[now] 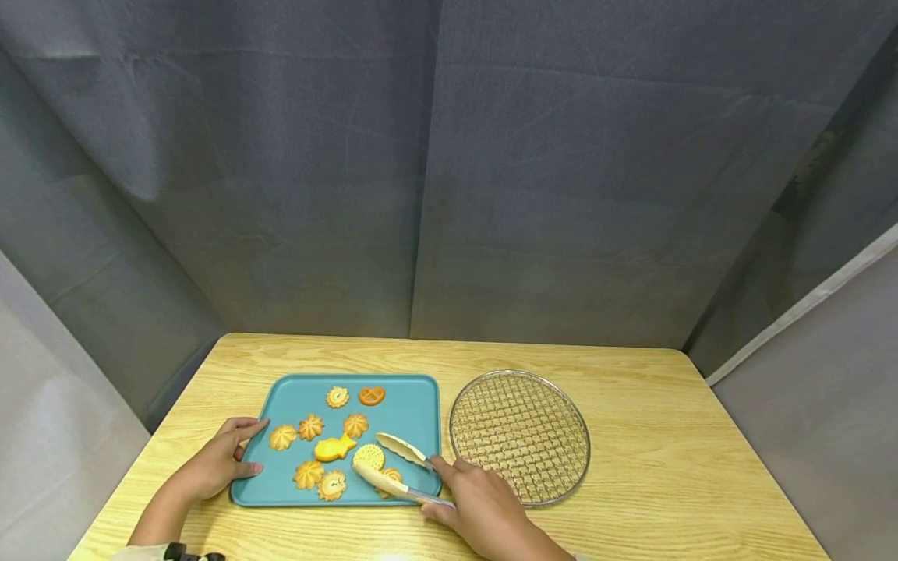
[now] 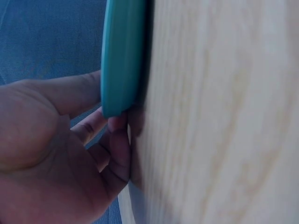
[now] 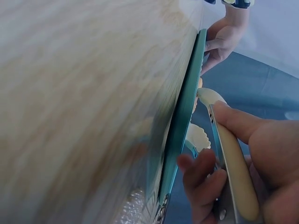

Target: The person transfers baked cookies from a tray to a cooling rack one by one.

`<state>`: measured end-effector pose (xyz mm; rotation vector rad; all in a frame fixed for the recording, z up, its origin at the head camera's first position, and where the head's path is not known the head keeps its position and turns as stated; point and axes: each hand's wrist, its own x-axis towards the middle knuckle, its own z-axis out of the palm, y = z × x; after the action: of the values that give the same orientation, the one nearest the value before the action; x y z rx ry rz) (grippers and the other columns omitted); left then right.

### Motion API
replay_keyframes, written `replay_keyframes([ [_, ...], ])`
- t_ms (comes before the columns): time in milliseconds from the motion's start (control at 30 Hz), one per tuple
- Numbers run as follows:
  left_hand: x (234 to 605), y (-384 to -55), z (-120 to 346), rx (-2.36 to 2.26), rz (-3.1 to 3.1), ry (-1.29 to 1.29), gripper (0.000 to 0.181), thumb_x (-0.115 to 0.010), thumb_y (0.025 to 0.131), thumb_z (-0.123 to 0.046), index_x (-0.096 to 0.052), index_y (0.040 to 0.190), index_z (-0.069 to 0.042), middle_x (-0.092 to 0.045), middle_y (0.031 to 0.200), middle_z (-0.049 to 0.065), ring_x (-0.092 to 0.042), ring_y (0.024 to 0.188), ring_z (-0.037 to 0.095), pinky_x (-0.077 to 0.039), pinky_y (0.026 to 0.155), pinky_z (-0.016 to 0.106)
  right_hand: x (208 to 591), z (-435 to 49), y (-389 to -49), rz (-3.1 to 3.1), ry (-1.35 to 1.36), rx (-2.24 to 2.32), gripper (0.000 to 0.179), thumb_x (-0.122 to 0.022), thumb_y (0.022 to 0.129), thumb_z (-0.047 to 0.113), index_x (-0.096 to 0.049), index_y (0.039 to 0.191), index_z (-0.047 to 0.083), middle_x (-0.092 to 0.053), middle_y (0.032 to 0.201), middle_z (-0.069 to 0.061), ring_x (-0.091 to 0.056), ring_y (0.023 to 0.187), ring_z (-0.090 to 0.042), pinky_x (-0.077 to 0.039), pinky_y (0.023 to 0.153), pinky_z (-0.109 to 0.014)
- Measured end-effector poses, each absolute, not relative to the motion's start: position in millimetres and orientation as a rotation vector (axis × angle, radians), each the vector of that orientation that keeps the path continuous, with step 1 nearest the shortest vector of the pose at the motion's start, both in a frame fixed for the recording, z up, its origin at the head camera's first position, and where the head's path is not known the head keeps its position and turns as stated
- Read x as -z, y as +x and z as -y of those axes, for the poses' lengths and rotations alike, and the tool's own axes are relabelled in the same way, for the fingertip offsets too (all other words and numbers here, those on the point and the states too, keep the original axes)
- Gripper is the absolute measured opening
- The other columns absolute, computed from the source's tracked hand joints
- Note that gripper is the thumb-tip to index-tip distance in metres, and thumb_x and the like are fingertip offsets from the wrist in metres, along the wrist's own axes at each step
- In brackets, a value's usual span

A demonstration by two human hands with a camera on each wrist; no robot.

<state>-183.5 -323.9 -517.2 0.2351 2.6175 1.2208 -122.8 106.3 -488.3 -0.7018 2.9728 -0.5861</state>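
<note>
A teal tray (image 1: 414, 397) lies on the table with several cookies on it. Its left edge is gripped by my left hand (image 1: 213, 463), thumb on the rim, fingers curled at the edge and underside in the left wrist view. My right hand (image 1: 484, 506) holds cream-tipped metal tongs (image 3: 236, 172) over the tray's front right part. The tongs' spread tips sit on either side of a pale round dotted biscuit (image 1: 368, 455). One arm partly covers a golden flower-shaped cookie (image 1: 391, 475). Left of the tips lies a yellow fish-shaped cookie (image 1: 333, 448).
Right of the tray lies a round wire mesh rack (image 1: 519, 436), near my right hand. A pretzel (image 1: 371, 396) and a swirl cookie (image 1: 337, 397) lie at the tray's back. Grey curtains (image 1: 547, 195) stand behind the wooden table (image 1: 666, 444) and at its sides.
</note>
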Motion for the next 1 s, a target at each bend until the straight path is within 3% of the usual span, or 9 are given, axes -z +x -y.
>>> replay_keyframes([
  [533, 516.8, -182.9, 323.5, -1.246, -2.596, 0.223, 0.083, -0.077, 0.087, 0.0, -0.031, 0.155, 0.014, -0.025, 0.151, 0.033, -0.038, 0.083, 0.024, -0.039, 0.066, 0.026, 486.9, -106.9, -122.6, -2.962, -0.756, 0.637, 0.059, -0.073, 0.094, 0.047, -0.064, 0.143, 0.014, -0.074, 0.12, -0.009, -0.073, 0.097, -0.026, -0.058, 0.076, -0.042],
  [800, 516.5, -183.1, 323.0, -1.239, -2.6, 0.21, 0.082, -0.077, 0.088, 0.0, -0.032, 0.155, 0.014, -0.026, 0.151, 0.033, -0.039, 0.084, 0.024, -0.039, 0.067, 0.026, 485.6, -104.0, -122.2, -2.941, -0.709, 0.616, 0.072, -0.072, 0.091, 0.056, -0.061, 0.145, 0.012, -0.073, 0.12, -0.01, -0.072, 0.097, -0.028, -0.057, 0.075, -0.043],
  [1000, 516.5, -183.5, 322.9, -1.242, -2.596, 0.204, 0.082, -0.077, 0.087, 0.0, -0.032, 0.155, 0.014, -0.026, 0.15, 0.033, -0.039, 0.087, 0.026, -0.039, 0.067, 0.026, 484.6, -98.3, -122.5, -2.923, -0.668, 0.548, 0.079, -0.074, 0.087, 0.059, -0.058, 0.148, 0.012, -0.07, 0.124, -0.013, -0.072, 0.097, -0.033, -0.057, 0.077, -0.05],
])
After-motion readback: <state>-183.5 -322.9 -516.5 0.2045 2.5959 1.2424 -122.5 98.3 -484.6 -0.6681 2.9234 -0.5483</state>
